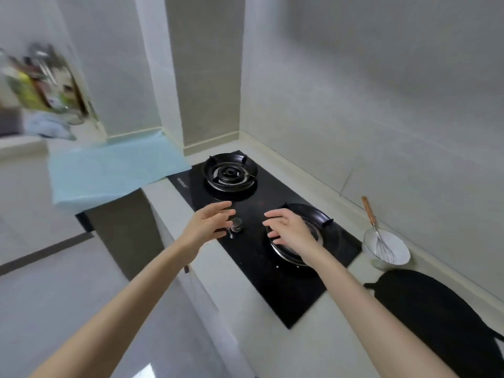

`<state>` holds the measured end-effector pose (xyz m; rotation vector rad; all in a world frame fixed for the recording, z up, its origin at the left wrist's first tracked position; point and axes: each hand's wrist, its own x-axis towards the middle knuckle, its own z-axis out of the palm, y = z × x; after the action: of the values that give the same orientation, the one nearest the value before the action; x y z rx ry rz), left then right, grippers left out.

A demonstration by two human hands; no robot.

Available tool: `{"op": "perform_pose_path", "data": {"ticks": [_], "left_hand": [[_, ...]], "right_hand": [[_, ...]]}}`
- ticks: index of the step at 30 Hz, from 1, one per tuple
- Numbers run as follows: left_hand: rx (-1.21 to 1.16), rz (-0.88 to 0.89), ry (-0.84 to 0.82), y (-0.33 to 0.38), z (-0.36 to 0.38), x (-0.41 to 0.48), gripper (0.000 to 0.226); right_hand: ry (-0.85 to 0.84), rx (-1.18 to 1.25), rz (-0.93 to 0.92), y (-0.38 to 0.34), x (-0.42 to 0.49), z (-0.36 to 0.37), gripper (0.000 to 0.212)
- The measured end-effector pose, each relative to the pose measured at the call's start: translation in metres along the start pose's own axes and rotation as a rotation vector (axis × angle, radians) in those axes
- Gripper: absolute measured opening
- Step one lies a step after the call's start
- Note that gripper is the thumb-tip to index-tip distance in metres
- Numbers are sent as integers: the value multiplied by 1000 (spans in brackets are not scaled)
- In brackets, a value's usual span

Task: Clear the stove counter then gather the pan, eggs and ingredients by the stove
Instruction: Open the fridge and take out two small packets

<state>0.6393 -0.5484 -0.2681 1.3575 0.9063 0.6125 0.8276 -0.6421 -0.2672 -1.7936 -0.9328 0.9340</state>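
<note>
A black glass two-burner gas stove (pixel 253 257) is set into a pale counter (pixel 321 339). My left hand (pixel 208 225) hovers with relaxed, spread fingers beside the stove's control knob (pixel 236 224). My right hand (pixel 289 227) hangs with loosely spread fingers over the near burner (pixel 313 230) and holds nothing. The far burner (pixel 230 171) is bare. A white bowl (pixel 387 248) with a wire whisk (pixel 377 233) in it stands on the counter to the right of the stove. A black, flat, rounded object (pixel 436 320) lies on the counter at the lower right.
A light blue cloth or mat (pixel 109 170) covers the counter left of the stove. Blurred bottles and utensils (pixel 41 80) stand at the far left. Tiled walls close off the back and right sides. The floor lies at the lower left.
</note>
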Motion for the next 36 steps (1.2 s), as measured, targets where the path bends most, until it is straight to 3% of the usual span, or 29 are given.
{"op": "perform_pose_path", "data": {"ticks": [10, 17, 27, 36], "left_hand": [[-50, 46, 458, -5, -199, -167, 31], [-92, 68, 796, -18, -295, -296, 32], [-152, 43, 1295, -45, -364, -449, 27], [-223, 26, 1712, -58, -383, -529, 29]], "right_hand": [[-394, -77, -208, -86, -51, 217, 17], [-705, -144, -384, -136, -110, 358, 18], [-1161, -189, -527, -188, -203, 524, 19], [-1518, -248, -678, -212, -276, 634, 20]]}}
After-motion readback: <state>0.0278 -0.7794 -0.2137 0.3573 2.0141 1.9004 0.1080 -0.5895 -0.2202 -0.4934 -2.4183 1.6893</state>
